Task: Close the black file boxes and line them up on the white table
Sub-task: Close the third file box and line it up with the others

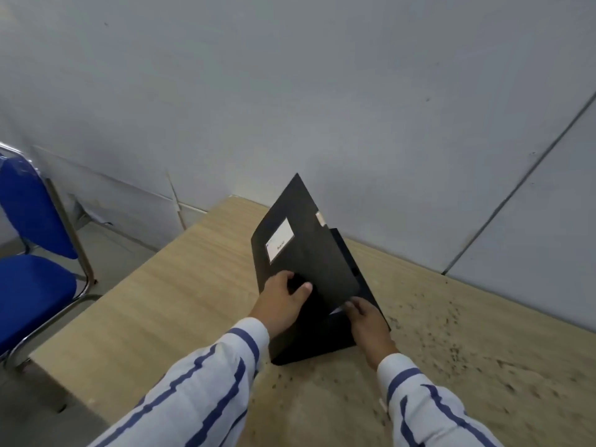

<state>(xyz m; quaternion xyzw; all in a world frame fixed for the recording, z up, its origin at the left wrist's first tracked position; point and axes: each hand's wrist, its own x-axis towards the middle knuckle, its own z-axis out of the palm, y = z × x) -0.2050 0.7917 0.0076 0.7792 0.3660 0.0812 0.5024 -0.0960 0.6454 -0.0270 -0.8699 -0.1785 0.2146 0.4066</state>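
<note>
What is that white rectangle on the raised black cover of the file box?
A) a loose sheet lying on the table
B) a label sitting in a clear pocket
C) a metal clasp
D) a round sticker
B: the white rectangle sits framed on the lifted cover of the black file box, with faint writing too small to read, while the left hand holds that cover's lower edge.

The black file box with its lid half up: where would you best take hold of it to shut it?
Probably by the raised lid's lower free edge, from the near side. The black file box lies on the wooden table with its lid tilted up, label outward. The left hand already pinches that cover near its lower corner, while the right hand steadies the base, so pressing down should close it.
</note>
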